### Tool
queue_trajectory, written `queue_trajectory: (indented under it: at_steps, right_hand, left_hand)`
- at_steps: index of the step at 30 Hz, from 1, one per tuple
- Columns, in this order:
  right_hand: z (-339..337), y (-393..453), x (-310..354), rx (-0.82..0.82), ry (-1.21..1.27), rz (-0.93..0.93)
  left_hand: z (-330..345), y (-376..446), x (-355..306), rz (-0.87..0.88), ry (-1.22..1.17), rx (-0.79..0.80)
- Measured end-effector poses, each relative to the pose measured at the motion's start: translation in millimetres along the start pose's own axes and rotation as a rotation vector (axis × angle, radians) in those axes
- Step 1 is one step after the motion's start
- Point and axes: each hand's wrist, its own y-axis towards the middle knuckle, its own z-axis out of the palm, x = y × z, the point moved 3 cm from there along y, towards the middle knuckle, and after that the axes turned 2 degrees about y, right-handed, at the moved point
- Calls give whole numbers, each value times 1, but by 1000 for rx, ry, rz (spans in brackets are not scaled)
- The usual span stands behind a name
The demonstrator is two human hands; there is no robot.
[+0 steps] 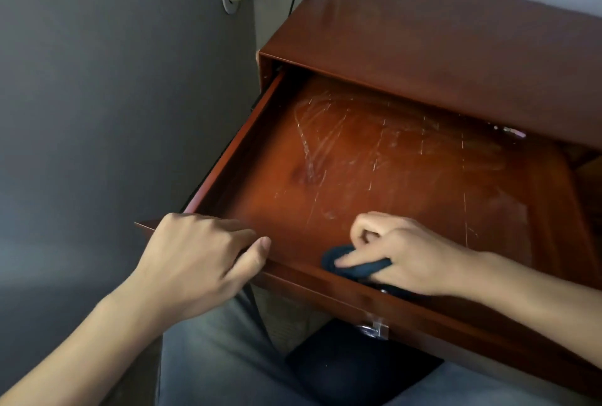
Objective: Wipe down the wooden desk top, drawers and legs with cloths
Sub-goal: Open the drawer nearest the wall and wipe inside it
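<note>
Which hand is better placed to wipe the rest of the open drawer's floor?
The right hand: it already grips the dark cloth on the drawer floor. The left hand holds the drawer's front edge, steadying it.

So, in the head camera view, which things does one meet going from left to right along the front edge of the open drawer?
Left hand gripping the drawer front at its left corner → dark blue cloth on the drawer floor → right hand holding that cloth → metal handle low on the drawer front.
</note>
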Motion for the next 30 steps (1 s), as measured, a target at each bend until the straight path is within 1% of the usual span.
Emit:
queue_trajectory:
  at_steps: [3, 6, 8, 10, 12, 14, 19, 22, 24, 26, 30]
  right_hand:
    - [5, 48, 20, 10, 89, -14]
    - [5, 100, 47, 13, 64, -58]
    - [0, 116, 55, 38, 74, -38]
    - [-4, 111, 55, 93, 91, -11]
    - [-8, 92, 54, 170, 93, 11]
    - [-15, 66, 50, 243, 107, 57]
    - [-34, -11, 24, 334, 192, 282]
    - [-41, -62, 14, 314, 316, 425]
    - [-45, -98, 10, 284, 350, 497]
    - [-50, -132, 6, 266, 341, 557]
    - [-60, -192, -6, 229, 287, 702]
  left_hand:
    - [-6, 4, -6, 40, 2, 6]
    - [-5, 7, -21, 70, 53, -9]
    - [-6, 8, -25, 22, 69, -13]
    - [-7, 7, -26, -15, 53, -16]
    - [-9, 6, -31, -9, 28, -21]
    - [-13, 11, -47, 38, 4, -27]
    - [-12, 29, -108, 217, -24, 4]
    - [-8, 36, -136, 285, -92, 45]
    - [-7, 41, -156, 377, -130, 96]
    - [-7, 46, -178, 465, -168, 187]
    - [-6, 56, -214, 555, -235, 375]
